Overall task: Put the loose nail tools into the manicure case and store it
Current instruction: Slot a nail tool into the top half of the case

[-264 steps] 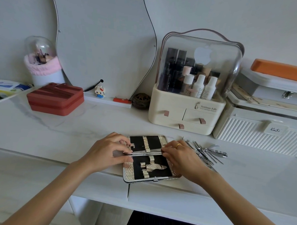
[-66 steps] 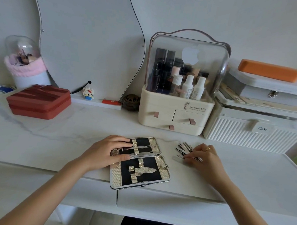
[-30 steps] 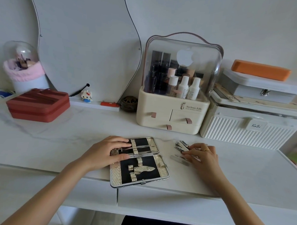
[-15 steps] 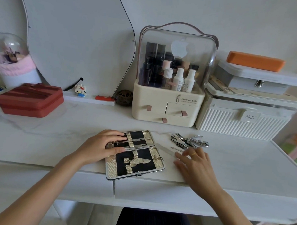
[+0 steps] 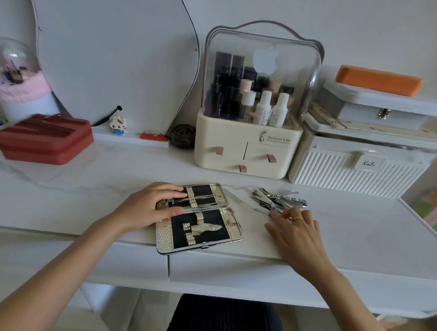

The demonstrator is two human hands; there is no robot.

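Note:
The manicure case point(image 5: 202, 229) lies open flat near the white desk's front edge, black lining with gold straps. A slim metal tool point(image 5: 203, 199) sits strapped in its far half. My left hand point(image 5: 150, 205) rests on the case's left side, fingers pressing the far half and the hinge. A pile of loose metal nail tools point(image 5: 277, 199) lies just right of the case, with clippers and scissors among them. My right hand point(image 5: 293, 230) lies flat on the desk with its fingertips touching the near edge of the pile, holding nothing that I can see.
A cream cosmetics organiser with small drawers point(image 5: 248, 151) stands behind the case. To its right sits a white ribbed box point(image 5: 357, 169) under a grey case and an orange block. A red jewellery box point(image 5: 43, 139) is at far left. A mirror leans on the wall.
My right hand has pulled back from the tool pile toward me and now lies flat at its near edge. My left hand has stayed on the case.

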